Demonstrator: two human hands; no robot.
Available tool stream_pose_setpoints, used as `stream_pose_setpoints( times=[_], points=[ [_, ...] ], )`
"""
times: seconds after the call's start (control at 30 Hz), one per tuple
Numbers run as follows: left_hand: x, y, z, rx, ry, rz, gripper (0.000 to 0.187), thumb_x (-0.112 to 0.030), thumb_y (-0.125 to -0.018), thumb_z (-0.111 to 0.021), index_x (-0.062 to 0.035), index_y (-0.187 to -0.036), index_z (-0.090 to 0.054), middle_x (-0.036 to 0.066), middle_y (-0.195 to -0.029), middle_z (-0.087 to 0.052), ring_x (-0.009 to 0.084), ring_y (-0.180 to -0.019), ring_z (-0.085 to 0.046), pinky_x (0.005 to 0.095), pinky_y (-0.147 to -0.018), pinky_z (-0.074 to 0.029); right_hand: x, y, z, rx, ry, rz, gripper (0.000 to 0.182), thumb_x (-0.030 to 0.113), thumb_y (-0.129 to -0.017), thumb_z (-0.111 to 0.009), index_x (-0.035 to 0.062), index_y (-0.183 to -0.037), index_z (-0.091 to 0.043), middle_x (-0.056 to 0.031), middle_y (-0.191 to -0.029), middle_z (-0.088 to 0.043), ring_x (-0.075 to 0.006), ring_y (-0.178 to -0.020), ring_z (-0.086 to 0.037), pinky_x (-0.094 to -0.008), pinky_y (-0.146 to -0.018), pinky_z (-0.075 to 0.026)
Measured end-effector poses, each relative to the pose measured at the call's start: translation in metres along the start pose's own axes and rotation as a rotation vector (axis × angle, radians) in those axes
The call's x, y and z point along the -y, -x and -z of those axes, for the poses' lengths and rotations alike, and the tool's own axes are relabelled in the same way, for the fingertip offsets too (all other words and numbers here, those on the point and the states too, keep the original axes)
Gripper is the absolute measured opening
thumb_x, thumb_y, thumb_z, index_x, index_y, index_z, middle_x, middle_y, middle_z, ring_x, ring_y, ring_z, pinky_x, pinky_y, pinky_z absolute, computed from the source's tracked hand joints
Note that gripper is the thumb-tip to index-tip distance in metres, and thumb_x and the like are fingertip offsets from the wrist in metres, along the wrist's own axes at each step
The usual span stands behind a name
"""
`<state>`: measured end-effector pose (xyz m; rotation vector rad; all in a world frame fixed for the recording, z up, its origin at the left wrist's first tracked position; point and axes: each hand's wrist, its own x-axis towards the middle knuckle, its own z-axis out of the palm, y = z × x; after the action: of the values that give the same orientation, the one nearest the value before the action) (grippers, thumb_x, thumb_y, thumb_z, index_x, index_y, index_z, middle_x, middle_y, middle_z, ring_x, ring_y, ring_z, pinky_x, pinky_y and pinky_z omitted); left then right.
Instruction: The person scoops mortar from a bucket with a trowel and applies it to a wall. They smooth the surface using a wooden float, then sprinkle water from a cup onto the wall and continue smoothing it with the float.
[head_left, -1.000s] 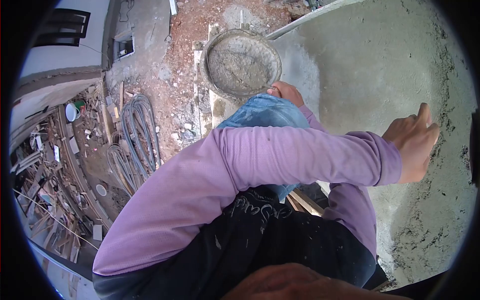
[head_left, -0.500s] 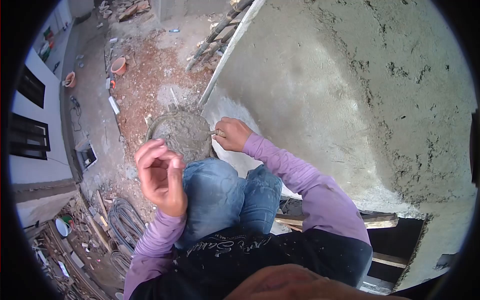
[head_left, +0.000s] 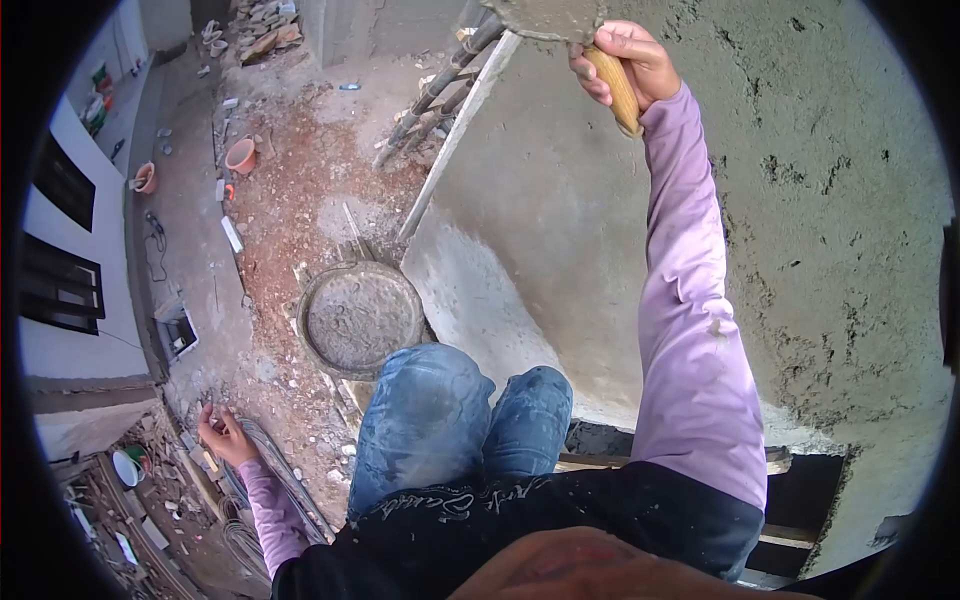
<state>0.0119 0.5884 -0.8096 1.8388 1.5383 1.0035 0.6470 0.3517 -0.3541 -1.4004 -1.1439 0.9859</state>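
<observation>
My right hand (head_left: 650,65) is closed around the wooden handle of a trowel (head_left: 613,92) at the top of the view. Grey wet mortar (head_left: 545,14) covers the trowel's blade, which is partly cut off by the frame edge. The trowel is up by the upper part of a grey plastered surface (head_left: 590,210). Out to the lower left, my left hand (head_left: 228,438) is empty, its fingers loosely bent and apart. A round tub (head_left: 308,335) with mortar inside stands in front of my knees.
Bamboo poles (head_left: 440,90) lean beyond the slab's edge. Coiled hose (head_left: 240,545) and scrap wood lie at lower left. An orange bucket (head_left: 241,156) stands on the rubble-strewn ground. A dark gap with planks (head_left: 785,535) is at lower right.
My right hand has gone from the tub up and right, bringing the trowel loaded with mortar. My left hand has swung down and left, away from the tub.
</observation>
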Motion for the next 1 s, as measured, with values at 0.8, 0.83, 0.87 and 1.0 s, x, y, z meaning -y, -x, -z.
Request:
stream_pose_setpoints(
  times=[0.8, 0.83, 0.87, 1.0],
  points=[
    [0.124, 0.182, 0.055, 0.306, -0.334, 0.217, 0.044, -0.012, -0.080, -0.075, -0.0078, -0.121, -0.060, 0.015, -0.114, -0.056, 0.0241, -0.082, -0.064, 0.0337, -0.068, -0.054, -0.408, 0.058, -0.300, 0.186, 0.941, -0.358, 0.030, 0.027, -0.082, -0.066, 0.0006, -0.095, -0.069, -0.0208, -0.103, -0.068, -0.0394, -0.090, -0.067, -0.0477, -0.081, -0.054],
    [0.128, 0.189, 0.060, 0.296, -0.436, 0.183, 0.048, -0.014, -0.076, -0.077, -0.0037, -0.120, -0.060, 0.016, -0.113, -0.061, 0.0288, -0.091, -0.064, 0.0400, -0.081, -0.053, -0.406, 0.060, -0.291, 0.217, 0.880, -0.399, 0.032, 0.029, -0.082, -0.069, 0.0009, -0.097, -0.070, -0.0210, -0.103, -0.068, -0.0381, -0.089, -0.068, -0.0467, -0.079, -0.053],
    [0.141, 0.198, 0.063, 0.269, -0.443, 0.234, 0.048, -0.015, -0.075, -0.078, -0.0033, -0.119, -0.060, 0.017, -0.113, -0.062, 0.0296, -0.093, -0.064, 0.0408, -0.083, -0.052, -0.403, 0.061, -0.283, 0.254, 0.826, -0.439, 0.035, 0.032, -0.081, -0.071, 0.0013, -0.099, -0.071, -0.0212, -0.103, -0.069, -0.0368, -0.089, -0.069, -0.0457, -0.078, -0.053],
    [0.197, 0.221, 0.075, 0.235, -0.543, 0.456, 0.051, -0.020, -0.070, -0.082, -0.0001, -0.112, -0.060, 0.017, -0.102, -0.066, 0.0341, -0.095, -0.065, 0.0406, -0.085, -0.052, -0.369, 0.080, -0.270, 0.060, 0.671, -0.362, 0.032, 0.033, -0.077, -0.072, 0.0018, -0.087, -0.071, -0.0201, -0.087, -0.069, -0.0372, -0.085, -0.068, -0.0448, -0.079, -0.053]
  ],
)
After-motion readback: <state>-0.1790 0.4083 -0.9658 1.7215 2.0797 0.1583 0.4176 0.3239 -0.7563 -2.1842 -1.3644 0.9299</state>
